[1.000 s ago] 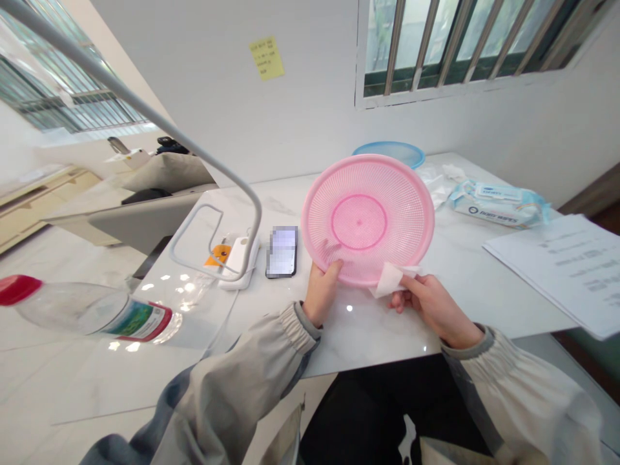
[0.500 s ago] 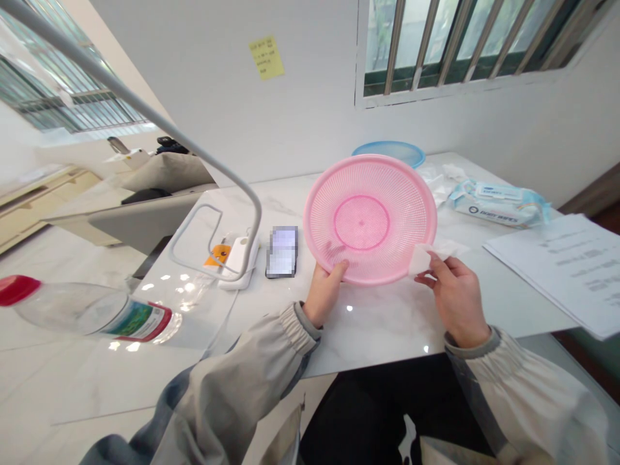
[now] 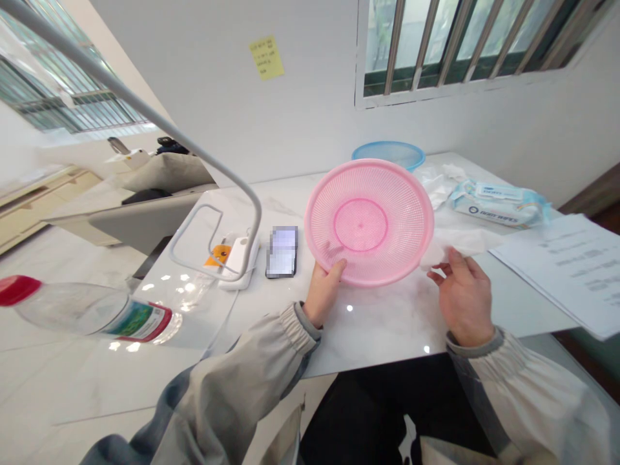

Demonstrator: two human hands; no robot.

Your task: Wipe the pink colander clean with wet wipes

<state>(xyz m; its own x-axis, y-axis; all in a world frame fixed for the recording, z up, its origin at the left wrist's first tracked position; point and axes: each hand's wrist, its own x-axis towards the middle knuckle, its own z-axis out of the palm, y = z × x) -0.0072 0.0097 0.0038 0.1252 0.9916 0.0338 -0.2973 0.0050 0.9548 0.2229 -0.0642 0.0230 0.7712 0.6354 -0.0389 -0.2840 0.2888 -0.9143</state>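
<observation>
My left hand [image 3: 325,290] grips the lower left rim of a pink mesh basket [image 3: 361,224], thumb on the inner side and fingers hidden behind. The basket is tilted up so that its inside faces me. To the right of the rim, my right hand [image 3: 465,294] pinches a white wipe [image 3: 460,241] between thumb and fingers. The wipe spreads loosely leftward behind the fingertips, close to the basket's lower right edge; whether it touches the rim I cannot tell.
Behind stand a blue basket [image 3: 390,154] and a pack of wipes [image 3: 501,203]. Printed sheets [image 3: 566,265] lie at the right. To the left are a phone [image 3: 282,252], a white device [image 3: 239,261], a curved grey stand [image 3: 256,213] and a plastic bottle [image 3: 92,310].
My right hand has moved a little right, away from the basket's rim, and the wipe now spreads out more. The basket has tipped slightly; my left hand keeps its place.
</observation>
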